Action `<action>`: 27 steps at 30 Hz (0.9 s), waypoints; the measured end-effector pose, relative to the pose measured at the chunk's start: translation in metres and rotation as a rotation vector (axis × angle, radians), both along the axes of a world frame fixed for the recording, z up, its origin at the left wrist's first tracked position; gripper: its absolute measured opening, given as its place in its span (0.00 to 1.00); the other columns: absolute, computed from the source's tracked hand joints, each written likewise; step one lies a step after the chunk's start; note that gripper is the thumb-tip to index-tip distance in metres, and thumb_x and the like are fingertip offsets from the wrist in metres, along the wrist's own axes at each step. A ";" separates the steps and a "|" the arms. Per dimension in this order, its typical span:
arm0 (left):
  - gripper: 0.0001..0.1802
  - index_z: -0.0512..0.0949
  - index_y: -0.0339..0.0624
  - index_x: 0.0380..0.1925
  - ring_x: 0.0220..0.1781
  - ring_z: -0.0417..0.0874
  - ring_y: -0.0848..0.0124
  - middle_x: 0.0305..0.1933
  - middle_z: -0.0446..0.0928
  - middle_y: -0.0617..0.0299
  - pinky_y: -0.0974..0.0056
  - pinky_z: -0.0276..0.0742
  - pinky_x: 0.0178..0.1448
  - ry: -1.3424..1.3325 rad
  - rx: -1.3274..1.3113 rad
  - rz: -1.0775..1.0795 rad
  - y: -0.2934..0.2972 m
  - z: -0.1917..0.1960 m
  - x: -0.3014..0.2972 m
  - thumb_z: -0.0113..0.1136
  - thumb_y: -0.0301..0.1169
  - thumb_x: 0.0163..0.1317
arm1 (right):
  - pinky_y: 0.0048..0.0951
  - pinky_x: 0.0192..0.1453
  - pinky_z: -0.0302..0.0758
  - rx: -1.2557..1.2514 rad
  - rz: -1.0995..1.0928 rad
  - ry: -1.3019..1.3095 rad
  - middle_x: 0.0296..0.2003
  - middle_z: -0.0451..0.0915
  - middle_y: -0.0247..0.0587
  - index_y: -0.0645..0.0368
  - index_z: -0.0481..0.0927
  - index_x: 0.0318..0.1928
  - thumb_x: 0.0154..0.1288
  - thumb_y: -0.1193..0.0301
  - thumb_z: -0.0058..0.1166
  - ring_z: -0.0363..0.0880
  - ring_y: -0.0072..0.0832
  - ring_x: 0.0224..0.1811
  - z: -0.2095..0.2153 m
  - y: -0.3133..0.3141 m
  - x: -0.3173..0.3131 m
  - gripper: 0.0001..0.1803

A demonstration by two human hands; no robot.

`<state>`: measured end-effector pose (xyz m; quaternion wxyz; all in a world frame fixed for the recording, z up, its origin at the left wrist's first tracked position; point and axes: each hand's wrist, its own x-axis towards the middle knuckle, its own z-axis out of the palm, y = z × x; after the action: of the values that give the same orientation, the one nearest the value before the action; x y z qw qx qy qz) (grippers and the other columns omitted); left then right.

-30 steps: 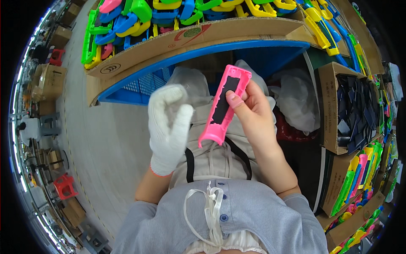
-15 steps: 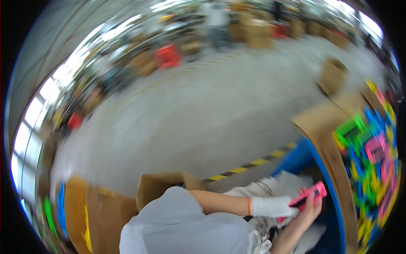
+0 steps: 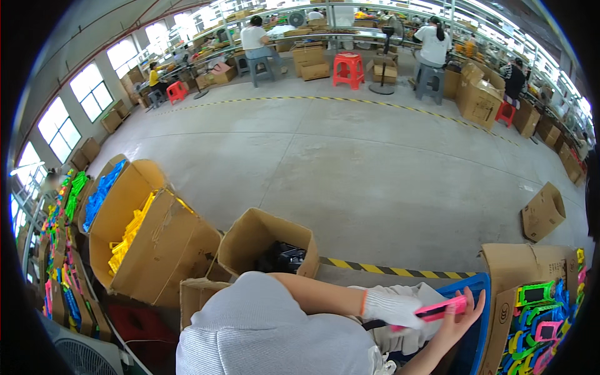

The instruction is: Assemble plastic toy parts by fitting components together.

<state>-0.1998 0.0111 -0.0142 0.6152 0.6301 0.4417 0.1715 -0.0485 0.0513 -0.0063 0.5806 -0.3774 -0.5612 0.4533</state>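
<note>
The pink shell (image 3: pixel 441 309), a long narrow plastic piece with a dark strip along it, was found at the near right of the scene, in front of the person's body and just left of the blue crate (image 3: pixel 485 300). The bare right hand (image 3: pixel 460 320) held its right end between thumb and fingers, a light grip with the fingertips spread. The gloved left hand (image 3: pixel 392 308) lay across its left part; blur hid the fingers, so whether that grip was closed could not be determined. The shell appeared light and stiff, its smooth face probably slippery (more so under knitted fabric), and its thin edges likely the weakest points. In this inspector's judgement, hold was best taken along both long sides near an end, clear of the dark strip. A carton (image 3: pixel 502 328) of coloured frames (image 3: pixel 539 314) stood at the right.
</note>
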 end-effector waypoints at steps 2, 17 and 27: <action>0.22 0.74 0.38 0.21 0.18 0.74 0.73 0.18 0.73 0.60 0.66 0.69 0.24 0.198 -0.135 0.011 -0.013 0.024 -0.026 0.47 0.47 0.59 | 0.39 0.55 0.67 0.473 -0.156 -0.656 0.49 0.72 0.45 0.57 0.74 0.49 0.49 0.78 0.60 0.70 0.41 0.52 -0.010 -0.003 0.012 0.22; 0.25 0.68 0.33 0.50 0.48 0.75 0.61 0.49 0.71 0.49 0.59 0.72 0.50 0.022 0.403 0.183 0.084 -0.096 0.012 0.52 0.41 0.60 | 0.27 0.28 0.73 0.143 -0.551 -0.702 0.27 0.76 0.41 0.63 0.80 0.31 0.51 0.75 0.63 0.76 0.30 0.25 0.056 -0.092 0.065 0.07; 0.38 0.65 0.33 0.54 0.60 0.62 0.45 0.57 0.63 0.39 0.41 0.57 0.59 0.542 1.088 0.013 0.054 -0.118 0.069 0.60 0.45 0.45 | 0.41 0.24 0.70 0.175 -1.090 -1.462 0.21 0.74 0.44 0.60 0.73 0.21 0.56 0.67 0.51 0.75 0.43 0.22 0.178 -0.026 0.103 0.11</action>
<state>-0.1305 0.0654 -0.1318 0.0695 0.8727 0.4352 0.2099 0.0543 0.0257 0.1717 0.2408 -0.7376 -0.5654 -0.2797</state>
